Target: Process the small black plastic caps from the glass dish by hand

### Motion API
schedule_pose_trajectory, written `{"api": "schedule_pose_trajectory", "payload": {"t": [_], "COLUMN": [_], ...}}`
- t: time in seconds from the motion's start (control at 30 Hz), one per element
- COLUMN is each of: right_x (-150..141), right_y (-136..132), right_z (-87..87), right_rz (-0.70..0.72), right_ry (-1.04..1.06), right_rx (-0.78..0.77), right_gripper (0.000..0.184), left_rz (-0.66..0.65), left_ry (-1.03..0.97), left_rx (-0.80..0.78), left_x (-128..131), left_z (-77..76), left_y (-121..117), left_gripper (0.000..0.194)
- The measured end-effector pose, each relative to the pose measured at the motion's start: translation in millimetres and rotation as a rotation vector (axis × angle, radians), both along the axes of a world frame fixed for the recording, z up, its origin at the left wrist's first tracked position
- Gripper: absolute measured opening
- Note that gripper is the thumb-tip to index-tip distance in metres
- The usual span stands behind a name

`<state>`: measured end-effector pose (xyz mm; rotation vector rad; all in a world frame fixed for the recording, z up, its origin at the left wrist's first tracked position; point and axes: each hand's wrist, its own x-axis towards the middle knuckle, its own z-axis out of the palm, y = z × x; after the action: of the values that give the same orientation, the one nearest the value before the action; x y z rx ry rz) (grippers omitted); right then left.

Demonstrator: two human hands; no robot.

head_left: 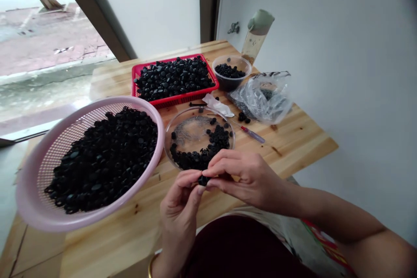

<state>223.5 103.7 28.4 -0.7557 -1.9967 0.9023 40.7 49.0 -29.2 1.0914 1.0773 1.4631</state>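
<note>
My left hand [180, 202] and my right hand [243, 176] meet at the near edge of the wooden table [293, 147]. Both pinch one small black round part [203, 180] between their fingertips. Just beyond the hands stands a clear round dish [192, 130] holding several more black parts along its near side. To the left lies a pink mesh basket [35, 169] heaped with the same black parts.
A red tray [136, 69] full of black parts sits at the back, with a clear tub [232, 74] of parts to its right. A crumpled clear bag [265, 97], a small red-handled tool [252, 134] and a bottle [257, 34] stand by the wall.
</note>
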Motion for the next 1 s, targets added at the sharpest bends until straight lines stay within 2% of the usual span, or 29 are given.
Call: {"api": "schedule_pose_trajectory", "payload": {"t": [0.3,0.43,0.53,0.63,0.7,0.77,0.87,1.0], "right_x": [0,0,1,2,1,1,1,2], "right_y": [-1,1,7,14,19,23,27,30], "right_z": [2.9,1.3,-2.6,-4.5,-3.1,-0.6,1.7,-0.5], "right_rz": [-0.013,0.023,0.09,0.181,0.23,0.264,0.324,0.44], "right_ry": [-0.008,0.017,0.123,0.255,0.278,0.271,0.244,0.167], "right_rx": [0.017,-0.08,-0.319,-0.778,-1.027,-1.145,-1.229,-1.316], "right_gripper": [0.013,0.011,0.007,0.02,0.031,0.041,0.048,0.036], "left_rz": [-0.005,-0.006,-0.02,-0.051,-0.079,-0.091,-0.095,-0.173], "left_ry": [0.167,0.274,0.305,0.307,0.321,0.337,0.327,0.285], "left_rx": [0.157,0.211,0.244,0.285,0.307,0.326,0.347,0.31], "left_x": [-3,-6,-8,-8,-8,-8,-9,-12], "left_z": [6.4,7.6,8.0,9.4,10.9,12.2,12.8,12.1], "left_y": [1,0,-2,-3,-3,-2,-3,-3], "left_gripper": [0.024,0.028,0.03,0.03,0.03,0.028,0.024,0.026]}}
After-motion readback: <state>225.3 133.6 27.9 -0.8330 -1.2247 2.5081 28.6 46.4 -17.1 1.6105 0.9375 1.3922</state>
